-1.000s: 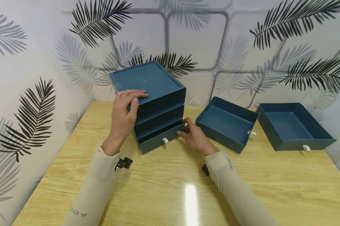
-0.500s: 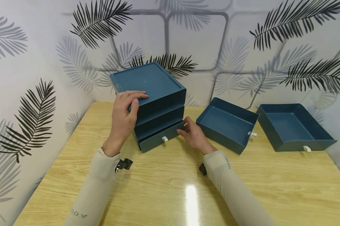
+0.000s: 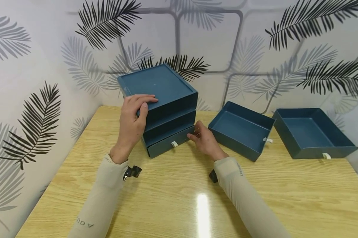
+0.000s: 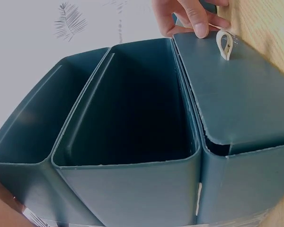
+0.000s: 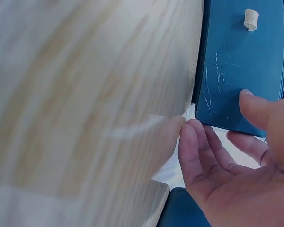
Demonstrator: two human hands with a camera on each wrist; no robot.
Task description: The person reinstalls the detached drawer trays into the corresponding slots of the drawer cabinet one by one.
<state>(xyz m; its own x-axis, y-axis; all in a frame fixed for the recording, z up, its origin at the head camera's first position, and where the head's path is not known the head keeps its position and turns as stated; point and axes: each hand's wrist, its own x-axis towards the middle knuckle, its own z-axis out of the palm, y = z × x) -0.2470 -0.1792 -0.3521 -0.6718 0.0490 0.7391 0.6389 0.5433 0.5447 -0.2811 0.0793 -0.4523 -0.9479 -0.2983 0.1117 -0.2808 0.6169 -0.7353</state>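
A dark blue drawer cabinet point(image 3: 155, 84) stands at the table's back left. Its two upper slots are open hollows, and a drawer point(image 3: 164, 145) with a white pull loop point(image 3: 174, 144) sits in the lowest one. My left hand point(image 3: 132, 117) rests over the cabinet's top left edge, fingers on the top and thumb by the front edge. At the drawer's right end, my right hand point(image 3: 207, 140) has its thumb on the front face and fingers bent round the side edge. In the left wrist view, the drawer front point(image 4: 246, 94) protrudes slightly, leaving a thin gap at one corner.
Two loose blue drawers lie on the wooden table point(image 3: 173, 198) to the right: a nearer one point(image 3: 241, 129) beside my right hand and another point(image 3: 312, 129) farther right. A patterned wall point(image 3: 208, 43) rises behind the table and along its left.
The lowest drawer has slid farther into the cabinet, and its front is now almost flush. My right hand moved slightly inward with it, while the left hand stayed on the cabinet.
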